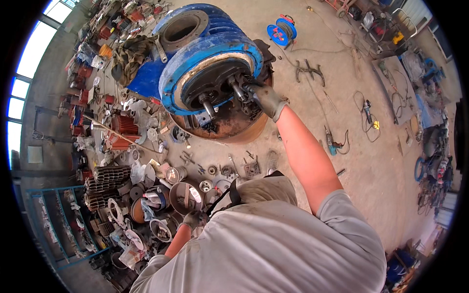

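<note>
A large blue cast machine housing (227, 39) with a round opening on top rests over a rusty round drum (244, 131). Two steel shafts stick out of its dark end face: a left shaft (208, 106) and a right shaft (238, 91). Reaching out, my right hand (266, 99), in a grimy grey glove, has its fingers closed about the end of the right shaft; the fingertips are partly hidden. My left hand (194, 219), also gloved, hangs low by my side near a round metal pan (175, 199); its fingers are too unclear to read.
A wrench (160, 50) and a dark cloth (131, 61) lie on the housing. Beyond it stands a blue cable reel (282, 32). On the right floor are a puller (309, 72), a drill (333, 141) and a grinder (367, 110) with cords. Machine parts crowd the left side.
</note>
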`<act>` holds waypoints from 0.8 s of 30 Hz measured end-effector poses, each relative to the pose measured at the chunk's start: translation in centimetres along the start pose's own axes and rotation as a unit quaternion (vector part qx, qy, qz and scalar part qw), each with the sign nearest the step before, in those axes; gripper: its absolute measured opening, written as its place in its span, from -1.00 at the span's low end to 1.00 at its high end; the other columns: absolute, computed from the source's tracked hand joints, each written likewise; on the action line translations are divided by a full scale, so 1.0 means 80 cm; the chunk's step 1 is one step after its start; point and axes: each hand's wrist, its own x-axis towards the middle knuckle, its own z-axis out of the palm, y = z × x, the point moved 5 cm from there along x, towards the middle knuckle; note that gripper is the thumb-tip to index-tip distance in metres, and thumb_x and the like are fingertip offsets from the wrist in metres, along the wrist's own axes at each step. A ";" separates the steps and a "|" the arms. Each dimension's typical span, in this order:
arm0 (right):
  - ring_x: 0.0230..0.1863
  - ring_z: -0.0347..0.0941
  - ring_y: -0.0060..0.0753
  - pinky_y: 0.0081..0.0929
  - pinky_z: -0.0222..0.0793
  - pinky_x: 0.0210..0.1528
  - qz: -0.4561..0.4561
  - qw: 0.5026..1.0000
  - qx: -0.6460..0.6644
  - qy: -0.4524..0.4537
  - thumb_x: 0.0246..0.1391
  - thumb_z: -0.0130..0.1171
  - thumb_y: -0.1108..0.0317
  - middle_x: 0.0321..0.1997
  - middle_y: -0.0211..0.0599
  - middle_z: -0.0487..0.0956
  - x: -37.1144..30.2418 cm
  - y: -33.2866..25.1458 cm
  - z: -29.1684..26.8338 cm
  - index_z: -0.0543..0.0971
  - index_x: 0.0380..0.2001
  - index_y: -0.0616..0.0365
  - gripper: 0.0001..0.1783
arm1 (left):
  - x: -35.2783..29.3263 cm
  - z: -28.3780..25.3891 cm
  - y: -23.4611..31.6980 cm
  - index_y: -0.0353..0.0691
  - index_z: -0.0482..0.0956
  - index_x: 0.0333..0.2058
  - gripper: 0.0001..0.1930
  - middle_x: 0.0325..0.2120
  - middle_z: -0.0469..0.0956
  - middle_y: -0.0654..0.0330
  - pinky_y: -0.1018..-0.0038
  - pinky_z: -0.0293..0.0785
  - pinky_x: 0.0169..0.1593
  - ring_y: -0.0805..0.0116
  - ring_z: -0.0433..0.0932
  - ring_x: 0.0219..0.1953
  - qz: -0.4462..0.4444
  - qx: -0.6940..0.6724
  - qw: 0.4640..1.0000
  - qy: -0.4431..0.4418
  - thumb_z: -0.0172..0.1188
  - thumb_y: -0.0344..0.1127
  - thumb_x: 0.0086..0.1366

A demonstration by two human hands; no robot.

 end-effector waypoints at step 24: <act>0.15 0.58 0.18 -0.07 0.46 0.26 0.029 0.841 -0.511 -0.176 0.26 0.16 0.00 0.07 0.14 0.66 -0.008 -0.100 0.012 0.50 0.27 0.14 -0.38 | 0.004 -0.052 0.028 -0.26 0.61 0.19 -0.51 -0.02 0.72 0.04 0.30 0.53 0.15 0.22 0.66 0.04 0.118 0.292 0.947 0.063 0.16 -0.02 0.50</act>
